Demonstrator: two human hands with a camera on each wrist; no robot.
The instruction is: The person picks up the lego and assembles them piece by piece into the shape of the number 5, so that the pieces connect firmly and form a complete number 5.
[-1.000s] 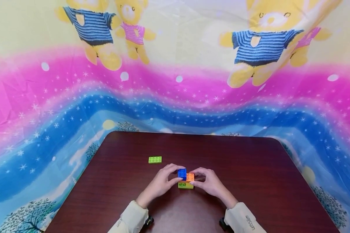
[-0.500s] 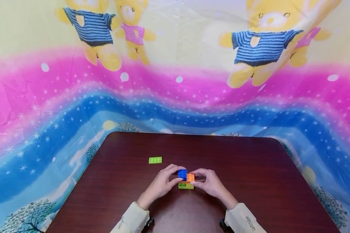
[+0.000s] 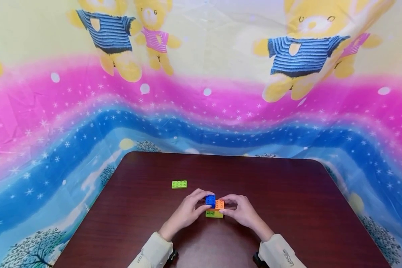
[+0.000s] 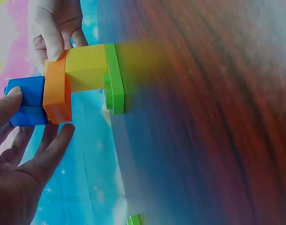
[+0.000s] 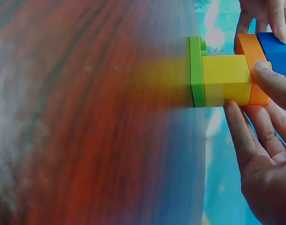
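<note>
Four toy bricks (image 3: 219, 205) stacked on the table (image 3: 271, 186): blue brick (image 4: 33, 91) on top, pinched in left hand (image 3: 186, 209); orange brick (image 4: 55, 86) below, held in right hand (image 3: 243, 210); then yellow brick (image 4: 86, 68), flat green brick (image 4: 116, 84).

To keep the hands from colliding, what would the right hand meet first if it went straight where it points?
The orange brick, which the right hand touches; beyond, probably the left hand, though depth is unclear.

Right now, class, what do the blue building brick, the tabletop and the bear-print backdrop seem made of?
Blue building brick: probably plastic, smooth, slight sheen; crisp edges, moulded studs.
Tabletop: wood or laminate, fairly glossy; dark red grain, reflected light.
Bear-print backdrop: likely thin fabric, faint sheen; it hangs in folds.
</note>
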